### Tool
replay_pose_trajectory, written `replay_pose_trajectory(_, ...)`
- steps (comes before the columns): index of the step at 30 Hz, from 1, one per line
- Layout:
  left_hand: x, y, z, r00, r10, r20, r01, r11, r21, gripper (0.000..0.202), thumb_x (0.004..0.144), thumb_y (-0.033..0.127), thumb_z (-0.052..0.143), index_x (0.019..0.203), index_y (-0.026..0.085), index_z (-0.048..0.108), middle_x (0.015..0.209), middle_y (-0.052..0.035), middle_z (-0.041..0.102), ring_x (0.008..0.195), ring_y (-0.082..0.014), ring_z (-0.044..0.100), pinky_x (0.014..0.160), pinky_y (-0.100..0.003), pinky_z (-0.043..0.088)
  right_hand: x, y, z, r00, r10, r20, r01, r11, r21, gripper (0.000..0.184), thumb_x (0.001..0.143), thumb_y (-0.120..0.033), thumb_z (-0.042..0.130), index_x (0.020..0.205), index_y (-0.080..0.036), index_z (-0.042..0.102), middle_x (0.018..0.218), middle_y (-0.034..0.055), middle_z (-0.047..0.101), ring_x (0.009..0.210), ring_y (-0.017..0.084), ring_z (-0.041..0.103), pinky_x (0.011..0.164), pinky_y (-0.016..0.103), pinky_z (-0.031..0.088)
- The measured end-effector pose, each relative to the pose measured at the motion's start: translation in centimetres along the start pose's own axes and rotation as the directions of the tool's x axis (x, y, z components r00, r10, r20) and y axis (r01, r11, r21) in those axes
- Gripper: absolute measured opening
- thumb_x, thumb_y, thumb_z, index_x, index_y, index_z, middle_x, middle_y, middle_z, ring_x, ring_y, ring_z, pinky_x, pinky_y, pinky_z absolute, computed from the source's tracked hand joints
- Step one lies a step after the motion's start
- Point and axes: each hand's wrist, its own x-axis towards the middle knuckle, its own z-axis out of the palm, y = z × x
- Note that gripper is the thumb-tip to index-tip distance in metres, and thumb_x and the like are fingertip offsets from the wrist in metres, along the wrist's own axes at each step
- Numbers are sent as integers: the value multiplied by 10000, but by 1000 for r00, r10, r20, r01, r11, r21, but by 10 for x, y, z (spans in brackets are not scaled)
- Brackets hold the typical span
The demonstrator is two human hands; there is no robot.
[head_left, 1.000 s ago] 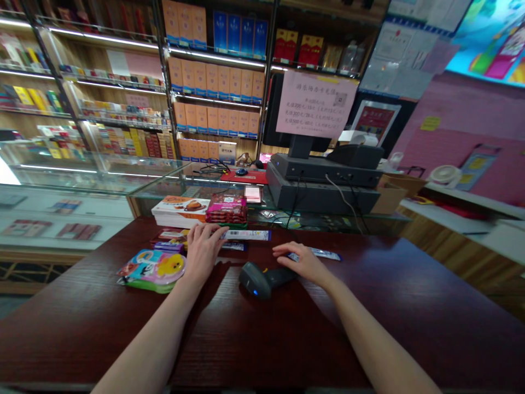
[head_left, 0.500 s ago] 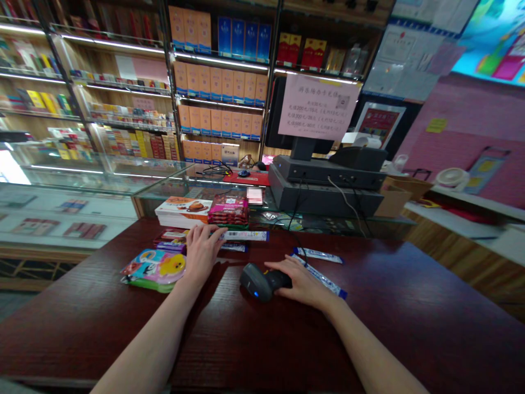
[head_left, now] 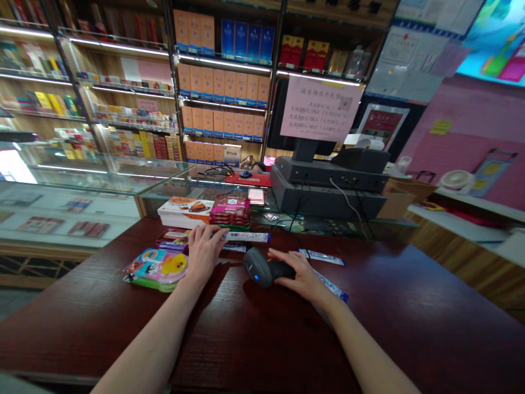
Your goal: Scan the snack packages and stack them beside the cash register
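Note:
My right hand (head_left: 301, 276) is closed around the handle of a dark barcode scanner (head_left: 259, 268), which shows a blue light and points left. Left of it, my left hand (head_left: 204, 251) pinches the left end of a long, slim white stick packet (head_left: 248, 237) with a printed barcode. Another stick packet (head_left: 235, 248) lies just below that one. Beside my left wrist rests a colourful plastic snack pack (head_left: 158, 268) with a yellow chick face. Two more stick packets, one farther back (head_left: 324, 257) and one partly under my right hand (head_left: 334, 287), lie on the table.
A white and orange box (head_left: 186, 212) and a stack of red-pink packs (head_left: 230, 209) stand at the table's back. Behind them is a glass counter with a grey till (head_left: 328, 189) and a monitor bearing a paper notice (head_left: 320, 106). The scanner's cable (head_left: 296, 210) runs toward the till.
My right hand has lifted the barcode scanner slightly and moved it away from me. My left hand stays on the stick packet. The view has shifted a little.

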Motion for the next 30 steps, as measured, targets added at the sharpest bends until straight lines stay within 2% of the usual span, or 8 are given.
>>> replay_pose_trajectory(8, 0, -1, 2, 1000, -14, -9, 14, 1000, -10, 324, 914, 285, 624, 1227, 334, 690, 1153, -77, 677, 1131, -294, 535, 1098, -538, 349, 5, -1, -1, 1000, 19, -14, -19, 1000, 20, 732, 842, -316, 743, 1497, -367, 420, 1378, 43, 650, 1227, 279, 591, 1091, 503, 332)
replay_pose_trajectory(22, 0, -1, 4, 1000, -14, -18, 15, 1000, 14, 309, 911, 289, 626, 1211, 313, 699, 1158, -81, 672, 1138, -305, 523, 1104, -522, 332, 3, -5, -3, 998, 60, -25, -57, 993, 104, 715, 835, -332, 755, 1477, -391, 446, 1365, 18, 657, 1240, 280, 574, 1088, 489, 325)
replay_pose_trajectory(27, 0, 0, 1, 1000, -12, -6, 12, 1000, 13, 314, 920, 298, 620, 1225, 327, 686, 1161, -70, 671, 1133, -293, 518, 1097, -504, 345, 3, -4, -1, 998, 62, -6, -61, 992, 107, 757, 828, -354, 760, 1501, -390, 415, 1371, 25, 653, 1244, 283, 574, 1088, 483, 335)
replay_pose_trajectory(30, 1, 0, 0, 1000, -12, -8, 12, 1000, 20, 312, 918, 302, 627, 1223, 301, 693, 1156, -78, 671, 1121, -295, 516, 1083, -503, 357, 1, -6, -1, 996, 76, 44, -80, 992, 99, 811, 811, -341, 774, 1524, -365, 388, 1392, 46, 639, 1241, 284, 578, 1078, 468, 347)
